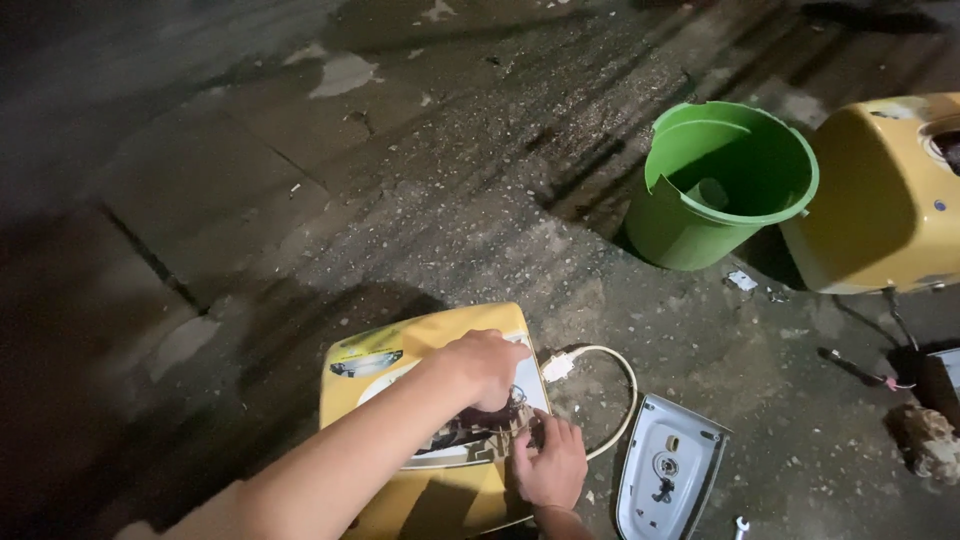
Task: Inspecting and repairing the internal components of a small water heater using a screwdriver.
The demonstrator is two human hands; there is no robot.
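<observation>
A yellow appliance casing (pixel 420 345) lies flat on the concrete floor, with a pale panel and dark inner parts (pixel 470 435) showing on top. My left hand (pixel 487 365) reaches in from the lower left and rests on the panel with its fingers curled down onto it. At the casing's right edge, my right hand (pixel 548 467) lies with its fingers spread against the dark parts. A white cable (pixel 612 385) with a white connector (pixel 557 367) loops out from under my hands.
A white cover plate (pixel 668 470) lies just right of the cable. A green bucket (pixel 700 235) with a chipped rim stands further back, beside a yellow tank (pixel 880 200). Thin wires (pixel 860 372), a stone (pixel 925 440) and a small tool (pixel 741 525) lie at the right.
</observation>
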